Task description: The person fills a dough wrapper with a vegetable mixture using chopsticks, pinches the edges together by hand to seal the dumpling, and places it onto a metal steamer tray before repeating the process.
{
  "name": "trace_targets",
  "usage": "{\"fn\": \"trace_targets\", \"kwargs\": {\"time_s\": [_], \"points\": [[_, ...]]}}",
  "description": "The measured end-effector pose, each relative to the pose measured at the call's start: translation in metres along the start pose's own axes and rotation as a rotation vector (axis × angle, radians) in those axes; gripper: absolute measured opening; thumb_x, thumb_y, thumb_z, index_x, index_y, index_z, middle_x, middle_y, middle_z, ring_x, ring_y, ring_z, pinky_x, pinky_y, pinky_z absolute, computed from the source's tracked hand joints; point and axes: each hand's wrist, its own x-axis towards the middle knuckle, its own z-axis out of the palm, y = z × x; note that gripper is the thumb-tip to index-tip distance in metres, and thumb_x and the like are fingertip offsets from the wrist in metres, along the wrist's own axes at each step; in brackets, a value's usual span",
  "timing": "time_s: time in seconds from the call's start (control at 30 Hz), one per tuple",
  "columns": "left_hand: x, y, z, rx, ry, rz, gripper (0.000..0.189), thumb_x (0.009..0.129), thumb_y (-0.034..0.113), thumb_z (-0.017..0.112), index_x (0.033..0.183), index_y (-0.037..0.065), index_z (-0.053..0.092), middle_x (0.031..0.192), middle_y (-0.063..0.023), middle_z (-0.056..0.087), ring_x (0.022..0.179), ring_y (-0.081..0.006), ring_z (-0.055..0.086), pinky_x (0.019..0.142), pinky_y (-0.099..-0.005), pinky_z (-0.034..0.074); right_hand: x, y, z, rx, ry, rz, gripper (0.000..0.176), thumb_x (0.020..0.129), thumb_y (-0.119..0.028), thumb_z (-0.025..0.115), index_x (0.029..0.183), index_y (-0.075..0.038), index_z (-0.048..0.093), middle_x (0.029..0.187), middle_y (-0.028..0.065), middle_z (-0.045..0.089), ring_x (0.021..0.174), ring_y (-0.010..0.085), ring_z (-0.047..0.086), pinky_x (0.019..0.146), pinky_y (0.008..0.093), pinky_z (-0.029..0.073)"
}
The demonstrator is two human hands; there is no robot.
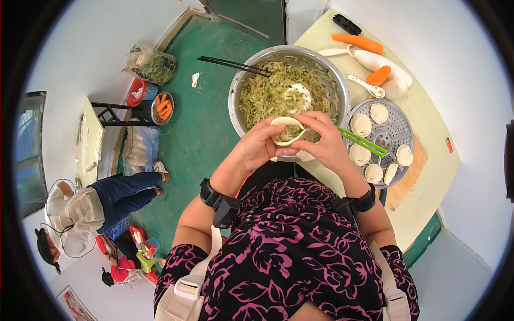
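Observation:
Both my hands hold one round dough wrapper (284,142) with shredded green filling in it, over the near rim of a large metal bowl (234,104). My left hand (257,144) grips the wrapper's left edge, thumb on the inside. At its right side, the fingers and thumb of my right hand (324,142) pinch the edge together. Shredded vegetable filling (257,99) fills much of the bowl, with a white object partly sunk in it. Black chopsticks (230,64) rest across the bowl's left rim. Green chopsticks (367,143) lie over a perforated metal tray (393,125) bearing several dumplings (361,125).
Carrots (357,43), a white radish (380,61), a white spoon (367,85) and a wooden board (409,179) lie on the table (436,128). At left, a person (88,211) stands by another table; another person (122,270) is low down beside baskets. A bowl of carrots (162,108) stands on the floor.

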Motion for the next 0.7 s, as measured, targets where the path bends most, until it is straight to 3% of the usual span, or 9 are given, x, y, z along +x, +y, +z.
{"fn": "trace_targets", "kwargs": {"time_s": [0.23,0.43,0.63,0.7], "points": [[0.005,-0.002,0.001,0.172,0.12,-0.019,0.02,0.077,0.006,0.057,0.097,0.006,0.052,0.094,-0.009,0.058,0.08,-0.0184,0.06,0.067,-0.0342,0.055,-0.003,0.0,0.002,0.144,-0.041,0.099,0.048,0.063,-0.012,0.072,0.108,-0.004,0.057,0.099,0.0059,0.052,0.092,0.0154,0.05,0.078,0.025,0.039],[0.009,-0.005,0.002,0.267,0.148,0.045,0.015,0.074,0.002,0.057,0.088,0.006,0.054,0.085,-0.0068,0.058,0.073,-0.0151,0.06,0.062,-0.0296,0.055,-0.004,-0.01,0.005,0.171,0.029,0.121,0.042,0.064,-0.011,0.07,0.103,-0.002,0.059,0.095,0.008,0.052,0.088,0.0178,0.052,0.077,0.0266,0.041],[0.005,-0.006,0.011,0.271,0.236,0.011,0.033,0.075,0.003,0.055,0.108,0.006,0.051,0.094,-0.0079,0.057,0.078,-0.0153,0.059,0.062,-0.0289,0.054,-0.004,-0.002,0.006,0.084,0.026,0.032,0.036,0.065,-0.01,0.069,0.099,-0.002,0.06,0.092,0.0078,0.053,0.085,0.019,0.052,0.074,0.0273,0.041],[0.005,-0.002,0.005,0.181,0.104,-0.043,0.035,0.078,0.007,0.051,0.113,0.004,0.047,0.099,-0.0093,0.056,0.083,-0.0175,0.059,0.068,-0.0313,0.054,-0.003,0.0,0.006,0.084,0.055,0.017,0.032,0.066,-0.01,0.068,0.096,-0.002,0.062,0.091,0.0079,0.054,0.085,0.0192,0.052,0.074,0.0273,0.042]]}}
